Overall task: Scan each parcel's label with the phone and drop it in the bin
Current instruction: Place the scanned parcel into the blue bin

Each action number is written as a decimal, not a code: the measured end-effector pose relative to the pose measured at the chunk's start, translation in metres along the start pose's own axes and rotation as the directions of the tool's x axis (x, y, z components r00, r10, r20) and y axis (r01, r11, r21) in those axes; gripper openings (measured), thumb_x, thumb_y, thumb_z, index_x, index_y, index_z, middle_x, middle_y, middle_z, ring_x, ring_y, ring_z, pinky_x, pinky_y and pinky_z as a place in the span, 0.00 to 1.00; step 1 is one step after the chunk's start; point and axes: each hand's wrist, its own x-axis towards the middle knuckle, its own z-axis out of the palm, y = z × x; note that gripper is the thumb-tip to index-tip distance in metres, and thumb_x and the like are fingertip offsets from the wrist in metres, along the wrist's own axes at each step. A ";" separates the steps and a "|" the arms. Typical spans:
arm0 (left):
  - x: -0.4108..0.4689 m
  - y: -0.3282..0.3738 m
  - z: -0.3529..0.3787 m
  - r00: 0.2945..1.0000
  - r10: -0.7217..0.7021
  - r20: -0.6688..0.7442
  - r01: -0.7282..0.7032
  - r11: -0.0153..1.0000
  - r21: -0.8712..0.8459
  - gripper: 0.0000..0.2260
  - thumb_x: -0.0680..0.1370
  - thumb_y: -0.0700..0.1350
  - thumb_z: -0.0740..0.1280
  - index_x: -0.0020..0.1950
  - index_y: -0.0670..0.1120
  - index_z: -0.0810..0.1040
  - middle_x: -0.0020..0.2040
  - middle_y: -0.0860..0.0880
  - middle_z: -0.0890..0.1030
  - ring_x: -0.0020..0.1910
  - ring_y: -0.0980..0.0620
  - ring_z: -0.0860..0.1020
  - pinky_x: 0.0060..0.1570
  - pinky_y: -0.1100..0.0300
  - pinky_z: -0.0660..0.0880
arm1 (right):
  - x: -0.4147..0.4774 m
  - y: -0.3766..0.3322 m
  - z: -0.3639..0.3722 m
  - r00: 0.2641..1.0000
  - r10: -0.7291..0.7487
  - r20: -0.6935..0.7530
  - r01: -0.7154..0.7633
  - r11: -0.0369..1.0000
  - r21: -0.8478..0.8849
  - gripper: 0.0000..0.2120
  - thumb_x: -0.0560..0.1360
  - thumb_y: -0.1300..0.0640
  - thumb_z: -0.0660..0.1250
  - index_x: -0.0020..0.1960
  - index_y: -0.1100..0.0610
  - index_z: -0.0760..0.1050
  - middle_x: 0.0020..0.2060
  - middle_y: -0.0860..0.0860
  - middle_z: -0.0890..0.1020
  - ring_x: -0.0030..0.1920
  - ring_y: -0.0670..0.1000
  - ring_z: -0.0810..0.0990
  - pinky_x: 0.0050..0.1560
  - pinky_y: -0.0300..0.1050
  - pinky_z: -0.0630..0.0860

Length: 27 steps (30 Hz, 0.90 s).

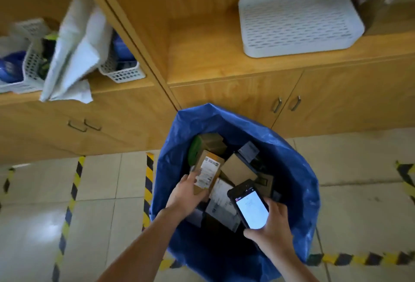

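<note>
Logging hands first. The left hand (187, 194) grips the lower end of a small brown cardboard parcel with a white label (207, 170), label up, over the mouth of the blue plastic-lined bin (292, 169). The right hand (272, 228) wraps the near end of a black phone with a lit white screen (249, 205), just beside the parcel; its fingers cover the phone's bottom edge. We cannot read label or screen. Other cardboard boxes (238, 169) lie in the bin, partly shadowed. White plastic baskets (122, 73) at left are blurred.
</note>
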 end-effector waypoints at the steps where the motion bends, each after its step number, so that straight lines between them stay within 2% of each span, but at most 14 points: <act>1: -0.019 -0.007 -0.012 0.999 0.006 -0.039 -0.007 1.000 -0.019 0.27 0.75 0.53 0.71 0.72 0.53 0.67 0.61 0.50 0.75 0.58 0.50 0.77 0.59 0.52 0.75 | -0.014 -0.009 0.001 1.000 -0.023 0.014 0.023 1.000 -0.012 0.43 0.56 0.52 0.76 0.68 0.49 0.63 0.57 0.45 0.63 0.59 0.51 0.71 0.59 0.59 0.72; 4: -0.082 -0.036 -0.049 0.988 -0.017 -0.153 0.006 0.997 -0.072 0.22 0.76 0.51 0.69 0.70 0.52 0.70 0.58 0.50 0.77 0.54 0.54 0.78 0.54 0.61 0.74 | -0.060 -0.037 0.014 0.993 -0.102 0.055 0.104 0.994 -0.040 0.43 0.55 0.52 0.76 0.68 0.49 0.63 0.56 0.45 0.63 0.59 0.50 0.71 0.60 0.58 0.72; 7: -0.155 -0.076 -0.087 0.960 -0.065 -0.273 0.028 0.990 -0.137 0.19 0.77 0.50 0.68 0.67 0.53 0.72 0.53 0.53 0.78 0.51 0.55 0.78 0.51 0.60 0.75 | -0.111 -0.072 0.035 0.966 -0.234 0.107 0.244 0.966 -0.089 0.41 0.57 0.53 0.77 0.66 0.49 0.63 0.59 0.47 0.64 0.61 0.51 0.70 0.59 0.56 0.73; 11: -0.271 -0.147 -0.122 0.925 -0.149 -0.351 0.092 0.980 -0.176 0.16 0.77 0.50 0.66 0.64 0.53 0.73 0.51 0.54 0.79 0.50 0.53 0.79 0.51 0.57 0.77 | -0.189 -0.110 0.085 0.892 -0.395 0.220 0.435 0.882 -0.180 0.37 0.59 0.56 0.79 0.64 0.51 0.65 0.56 0.49 0.66 0.59 0.53 0.72 0.55 0.54 0.76; 14: -0.356 -0.206 -0.139 0.865 -0.232 -0.445 0.125 0.958 -0.257 0.15 0.76 0.50 0.66 0.63 0.54 0.74 0.49 0.55 0.79 0.49 0.55 0.79 0.52 0.59 0.76 | -0.253 -0.131 0.134 0.803 -0.527 0.277 0.588 0.776 -0.227 0.38 0.57 0.56 0.78 0.64 0.52 0.67 0.55 0.49 0.67 0.59 0.52 0.70 0.53 0.50 0.75; 16: -0.412 -0.246 -0.144 0.806 -0.285 -0.519 0.138 0.943 -0.303 0.15 0.76 0.50 0.67 0.63 0.53 0.74 0.48 0.55 0.79 0.48 0.56 0.78 0.51 0.60 0.74 | -0.297 -0.145 0.170 0.739 -0.579 0.345 0.669 0.692 -0.272 0.39 0.57 0.54 0.77 0.65 0.54 0.66 0.55 0.49 0.67 0.58 0.52 0.71 0.52 0.49 0.75; 19: -0.499 -0.304 -0.142 0.701 -0.393 -0.596 0.171 0.903 -0.394 0.15 0.75 0.50 0.66 0.62 0.54 0.75 0.45 0.56 0.78 0.44 0.58 0.77 0.47 0.64 0.72 | -0.364 -0.164 0.228 0.644 -0.581 0.498 0.752 0.599 -0.274 0.41 0.56 0.52 0.77 0.66 0.51 0.65 0.54 0.47 0.65 0.52 0.49 0.73 0.50 0.48 0.76; 22: -0.586 -0.360 -0.131 0.557 -0.539 -0.632 0.220 0.829 -0.513 0.14 0.75 0.49 0.66 0.60 0.56 0.76 0.42 0.59 0.77 0.42 0.62 0.75 0.43 0.70 0.70 | -0.431 -0.183 0.290 0.508 -0.550 0.663 0.842 0.481 -0.246 0.46 0.54 0.51 0.76 0.69 0.48 0.63 0.54 0.45 0.63 0.54 0.48 0.72 0.54 0.47 0.75; 25: -0.659 -0.409 -0.119 0.408 -0.660 -0.631 0.241 0.744 -0.623 0.14 0.76 0.47 0.66 0.61 0.56 0.75 0.44 0.58 0.78 0.45 0.60 0.77 0.50 0.64 0.74 | -0.497 -0.202 0.349 0.378 -0.481 0.791 0.907 0.363 -0.213 0.45 0.54 0.50 0.74 0.68 0.44 0.61 0.53 0.43 0.62 0.56 0.46 0.72 0.56 0.46 0.74; 27: -0.700 -0.433 -0.110 0.313 -0.736 -0.601 0.235 0.673 -0.702 0.12 0.77 0.48 0.66 0.60 0.58 0.74 0.45 0.59 0.78 0.46 0.62 0.76 0.50 0.65 0.75 | -0.534 -0.210 0.385 0.299 -0.439 0.847 0.938 0.297 -0.178 0.41 0.53 0.50 0.72 0.65 0.44 0.63 0.54 0.42 0.62 0.54 0.43 0.73 0.57 0.46 0.75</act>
